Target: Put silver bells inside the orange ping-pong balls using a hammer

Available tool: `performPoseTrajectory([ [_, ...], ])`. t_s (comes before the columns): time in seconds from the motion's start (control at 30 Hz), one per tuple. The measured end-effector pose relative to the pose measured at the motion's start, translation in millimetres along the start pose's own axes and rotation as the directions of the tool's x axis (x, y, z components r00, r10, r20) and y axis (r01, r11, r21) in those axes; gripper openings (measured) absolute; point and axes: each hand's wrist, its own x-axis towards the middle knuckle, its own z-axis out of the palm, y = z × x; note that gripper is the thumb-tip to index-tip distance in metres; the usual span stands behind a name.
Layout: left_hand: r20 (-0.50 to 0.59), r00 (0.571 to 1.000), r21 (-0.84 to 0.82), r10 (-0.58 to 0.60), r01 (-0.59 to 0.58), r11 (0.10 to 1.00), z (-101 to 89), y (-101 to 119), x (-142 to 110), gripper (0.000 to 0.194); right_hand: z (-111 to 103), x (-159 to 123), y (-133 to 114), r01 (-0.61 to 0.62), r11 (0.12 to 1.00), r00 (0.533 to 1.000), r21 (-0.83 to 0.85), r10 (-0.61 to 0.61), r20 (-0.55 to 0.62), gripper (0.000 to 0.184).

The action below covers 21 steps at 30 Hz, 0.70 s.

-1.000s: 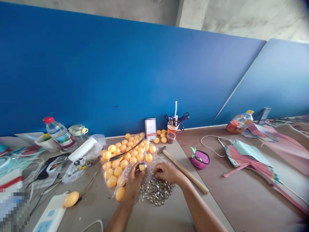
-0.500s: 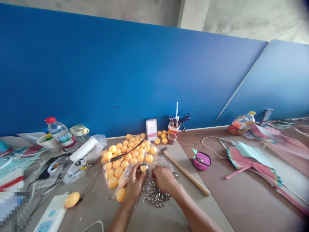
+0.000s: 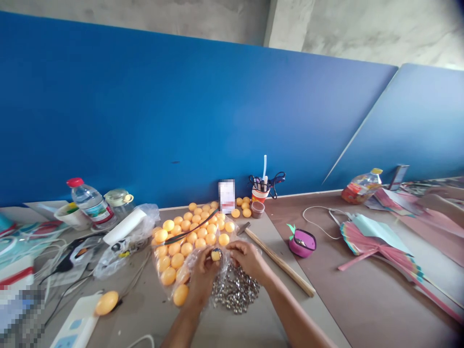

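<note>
My left hand [image 3: 203, 268] grips a small orange ball [image 3: 216, 254] that is partly covered in shiny silver pieces. Just to its right, my right hand [image 3: 248, 258] is closed in a pinch; whatever may be between the fingertips is too small to make out. Below both hands lies a loose pile of small shiny silver studs or stones [image 3: 237, 292] on clear plastic. Many plain orange balls [image 3: 192, 237] sit in a clear plastic bag on the left, with a dark strap [image 3: 190, 229] across them.
A wooden-handled hammer [image 3: 281, 263] lies right of my hands, beside a purple pouch [image 3: 302, 243]. A cup of pens [image 3: 260, 195] stands at the back. Left are a bottle [image 3: 92, 203], cables and a power strip [image 3: 78, 321]. Further right lie pink fans [image 3: 377, 246] and another person's hand [image 3: 442, 205].
My right hand has risen from the pile of silver pieces towards the ball. My left hand still holds the ball, turned slightly. The view has shifted a little.
</note>
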Motion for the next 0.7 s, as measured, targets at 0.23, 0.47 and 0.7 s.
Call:
performPoseTrajectory([
  [0.23, 0.076, 0.997, 0.000, -0.015, 0.015, 1.000, 1.0, 0.3, -2.3, 0.047, -1.0, 0.4, -4.0, -0.066, 0.976, 0.997, 0.207, 0.059, 0.039, 0.013],
  [0.47, 0.047, 0.999, 0.022, 0.004, -0.005, 1.000, -0.1, -0.4, -1.9, 0.045, -1.3, -7.7, -19.2, -0.117, 0.927, 0.980, 0.357, 0.049, 0.192, 0.014],
  [0.7, 0.049, 0.999, 0.004, -0.009, 0.009, 1.000, 1.0, -1.0, -2.0, 0.048, 6.1, -6.0, -13.1, -0.137, 0.940, 0.986, 0.313, 0.098, 0.136, 0.013],
])
